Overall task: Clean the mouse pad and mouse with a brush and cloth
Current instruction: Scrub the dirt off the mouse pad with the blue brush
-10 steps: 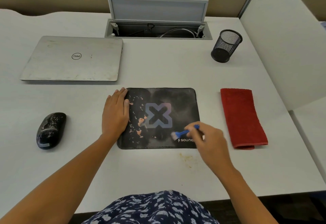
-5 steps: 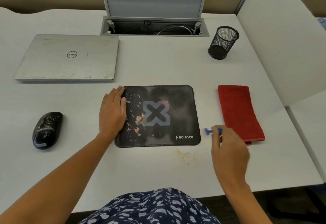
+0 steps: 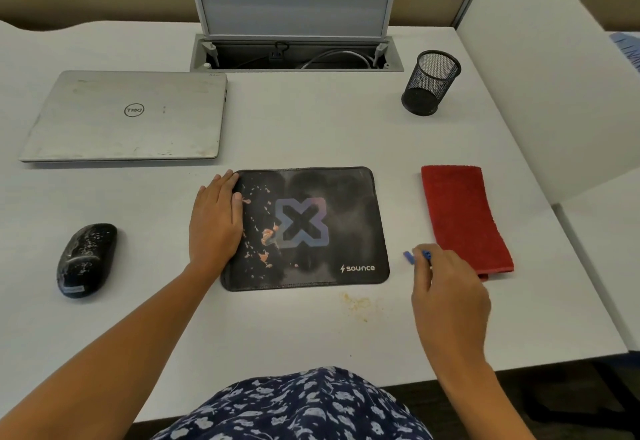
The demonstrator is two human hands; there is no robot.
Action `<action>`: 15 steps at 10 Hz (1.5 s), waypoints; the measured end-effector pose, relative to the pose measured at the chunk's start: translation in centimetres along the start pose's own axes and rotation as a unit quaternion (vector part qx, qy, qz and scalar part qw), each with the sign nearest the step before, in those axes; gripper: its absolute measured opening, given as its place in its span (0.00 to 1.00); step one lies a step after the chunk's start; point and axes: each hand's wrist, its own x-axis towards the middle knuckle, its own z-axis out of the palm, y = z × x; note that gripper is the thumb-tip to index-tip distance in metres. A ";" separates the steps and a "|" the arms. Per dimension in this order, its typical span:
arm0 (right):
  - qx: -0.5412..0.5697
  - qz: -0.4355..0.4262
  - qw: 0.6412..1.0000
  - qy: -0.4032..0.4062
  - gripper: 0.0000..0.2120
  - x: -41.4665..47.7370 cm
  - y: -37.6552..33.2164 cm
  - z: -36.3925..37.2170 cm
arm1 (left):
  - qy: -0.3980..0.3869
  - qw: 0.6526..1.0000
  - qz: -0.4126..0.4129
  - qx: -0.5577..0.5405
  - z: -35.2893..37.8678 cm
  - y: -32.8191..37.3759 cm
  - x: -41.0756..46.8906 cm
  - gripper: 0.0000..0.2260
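A black mouse pad (image 3: pixel 332 217) with an X logo lies in the middle of the white desk, orange crumbs scattered over its left part. My left hand (image 3: pixel 215 221) presses flat on the pad's left edge. My right hand (image 3: pixel 450 294) holds a small blue brush (image 3: pixel 415 256) just right of the pad, between it and a folded red cloth (image 3: pixel 462 214); most of the brush is hidden by my fingers. A black mouse (image 3: pixel 86 259) speckled with dust sits on the desk at the left.
A shut silver laptop (image 3: pixel 128 117) lies at the back left. An open cable hatch (image 3: pixel 294 55) sits at the back centre and a black mesh pen cup (image 3: pixel 431 82) at the back right. A yellowish stain (image 3: pixel 356 302) marks the desk below the pad. A white partition (image 3: pixel 554 75) rises on the right.
My right hand has carried the brush off the pad's lower right corner to the desk beside the red cloth. My left hand has stayed on the pad's left edge.
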 end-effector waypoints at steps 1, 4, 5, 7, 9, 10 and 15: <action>0.164 -0.034 0.980 -0.112 0.05 -0.2 -1.9 0.6 | -0.001 1.000 0.000 0.000 0.0 0.0 0.0 0.19; 0.072 -0.024 0.997 -0.016 0.11 1.4 0.2 0.1 | -0.002 1.000 -0.004 0.002 -0.1 0.2 -0.1 0.19; 0.183 -0.042 0.978 -0.093 0.09 1.4 -1.4 0.5 | -0.002 1.000 -0.003 -0.001 -0.1 0.1 0.0 0.19; 0.157 -0.126 0.963 -0.180 0.09 0.6 -3.2 2.7 | -0.002 1.000 0.000 0.003 0.0 0.1 -0.1 0.19; 0.022 -0.036 0.999 0.033 0.06 4.2 -0.9 2.1 | -0.001 1.000 0.001 0.007 0.0 0.0 0.0 0.19; 0.115 -0.068 0.991 -0.029 0.05 3.7 -2.0 2.6 | 0.000 1.000 0.002 0.006 0.1 0.0 0.0 0.19; 0.255 0.014 0.928 -0.271 0.09 7.4 -4.8 5.6 | 0.007 1.000 0.003 -0.004 0.0 -0.1 0.0 0.18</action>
